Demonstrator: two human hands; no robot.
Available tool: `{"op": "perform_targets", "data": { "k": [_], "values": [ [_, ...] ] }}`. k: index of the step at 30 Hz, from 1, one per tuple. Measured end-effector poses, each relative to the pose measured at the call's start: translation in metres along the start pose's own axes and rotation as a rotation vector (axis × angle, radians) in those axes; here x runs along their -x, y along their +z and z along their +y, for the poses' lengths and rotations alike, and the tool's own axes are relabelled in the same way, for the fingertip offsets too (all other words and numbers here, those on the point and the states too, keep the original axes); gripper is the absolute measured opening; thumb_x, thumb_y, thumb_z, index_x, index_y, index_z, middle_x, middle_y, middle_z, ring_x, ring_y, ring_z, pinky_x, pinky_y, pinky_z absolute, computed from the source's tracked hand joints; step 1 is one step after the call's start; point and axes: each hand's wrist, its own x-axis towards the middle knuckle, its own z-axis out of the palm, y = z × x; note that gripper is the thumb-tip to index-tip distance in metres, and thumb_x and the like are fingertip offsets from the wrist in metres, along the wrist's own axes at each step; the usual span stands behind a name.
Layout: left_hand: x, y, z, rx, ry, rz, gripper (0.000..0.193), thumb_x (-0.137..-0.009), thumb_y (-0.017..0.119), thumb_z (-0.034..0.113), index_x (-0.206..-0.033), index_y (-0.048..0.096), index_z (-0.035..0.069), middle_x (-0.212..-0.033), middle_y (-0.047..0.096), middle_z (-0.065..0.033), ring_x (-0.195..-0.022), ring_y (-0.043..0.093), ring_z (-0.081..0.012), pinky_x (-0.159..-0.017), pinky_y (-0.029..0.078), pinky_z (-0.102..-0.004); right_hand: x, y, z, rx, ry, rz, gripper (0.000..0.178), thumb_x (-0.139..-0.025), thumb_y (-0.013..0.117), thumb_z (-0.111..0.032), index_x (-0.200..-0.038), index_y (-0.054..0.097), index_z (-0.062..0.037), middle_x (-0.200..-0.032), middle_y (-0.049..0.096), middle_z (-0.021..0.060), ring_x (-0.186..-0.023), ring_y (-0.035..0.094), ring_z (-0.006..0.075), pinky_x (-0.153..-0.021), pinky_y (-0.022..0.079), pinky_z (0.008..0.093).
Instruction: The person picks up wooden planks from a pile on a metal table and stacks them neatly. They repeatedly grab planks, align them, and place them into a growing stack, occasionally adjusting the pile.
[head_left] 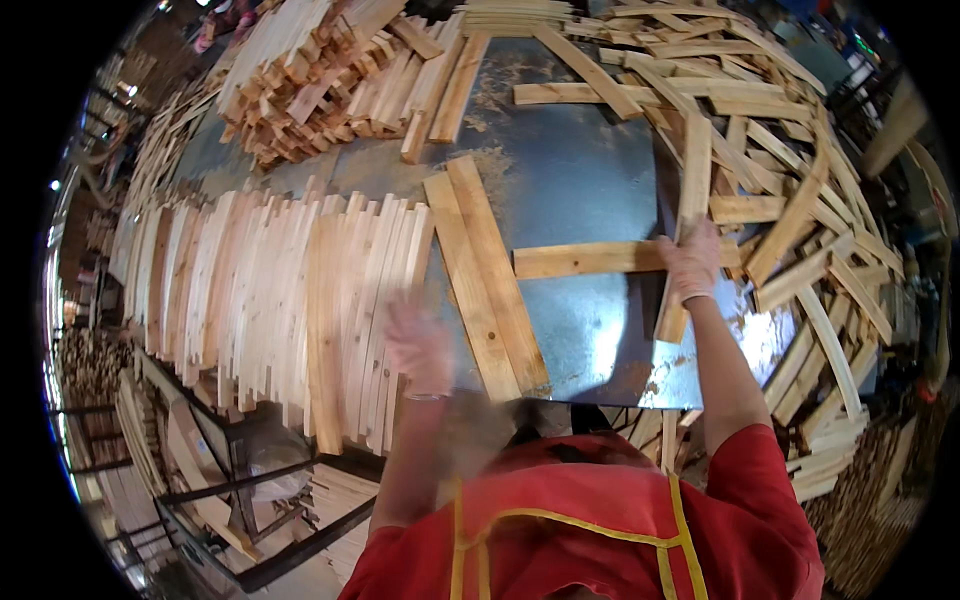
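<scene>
My right hand [693,258] is closed round a wooden slat [696,165] that stands nearly upright in the view, pointing away from me. Under it, crosswise, a second slat [580,260] lies on the metal tabletop [590,330]. My left hand [416,342] is blurred by motion, fingers stretched out with nothing seen in them. It hovers by the right end of a long row of pale slats [270,290] laid side by side. Between my hands, two yellowish slats [490,290] lie against each other at a slant.
A loose, tangled heap of slats [770,150] covers the table's right side. Stacked lumber [310,90] rises at the far left, with sawdust on the metal beside it. A dark metal frame [240,490] stands below the row at lower left.
</scene>
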Motion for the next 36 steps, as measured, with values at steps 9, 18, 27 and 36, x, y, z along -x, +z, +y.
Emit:
{"op": "perform_targets", "data": {
  "k": [9, 18, 27, 36],
  "values": [
    [0.044, -0.144, 0.058, 0.92, 0.118, -0.523, 0.106, -0.08, 0.076, 0.054, -0.165, 0.032, 0.008, -0.167, 0.036, -0.0122, -0.156, 0.025, -0.0402, -0.122, 0.032, -0.0555, -0.008, -0.005, -0.027, -0.133, -0.198, -0.441, 0.087, -0.082, 0.079, -0.025, -0.159, 0.04, -0.0133, -0.145, 0.058, 0.0196, -0.134, 0.058, 0.038, -0.114, 0.044, 0.0523],
    [0.058, -0.117, 0.014, 1.098, -0.25, -0.582, 0.1, -0.088, 0.077, 0.044, -0.167, 0.025, 0.009, -0.166, 0.035, -0.0243, -0.142, 0.051, -0.0471, -0.115, 0.047, -0.0553, -0.039, -0.008, -0.033, 0.096, -0.556, -0.825, 0.099, -0.076, 0.084, -0.023, -0.162, 0.036, -0.0147, -0.134, 0.066, 0.0194, -0.128, 0.062, 0.0394, -0.112, 0.046, 0.05],
    [0.083, -0.036, -0.006, 1.723, -0.176, -0.526, 0.097, -0.08, 0.078, 0.01, -0.167, 0.034, 0.01, -0.152, 0.053, -0.0189, -0.129, 0.061, -0.0302, -0.105, 0.053, -0.0366, 0.028, -0.017, -0.113, -1.236, 0.2, -1.066, 0.109, -0.092, 0.083, -0.029, -0.17, 0.013, -0.0013, -0.127, 0.067, 0.0208, -0.102, 0.07, 0.0238, -0.086, 0.062, 0.0367],
    [0.116, -0.027, -0.06, 1.271, 0.141, -0.15, 0.075, -0.085, 0.08, 0.032, -0.15, 0.056, 0.005, -0.145, 0.057, -0.0229, -0.145, 0.046, -0.0391, -0.12, 0.041, -0.0478, 0.19, 0.037, -0.261, -0.408, -0.291, -1.268, 0.082, -0.093, 0.062, -0.064, -0.142, 0.061, 0.0021, -0.135, 0.069, 0.0282, -0.128, 0.064, 0.0442, -0.11, 0.049, 0.0499]
  ]
}}
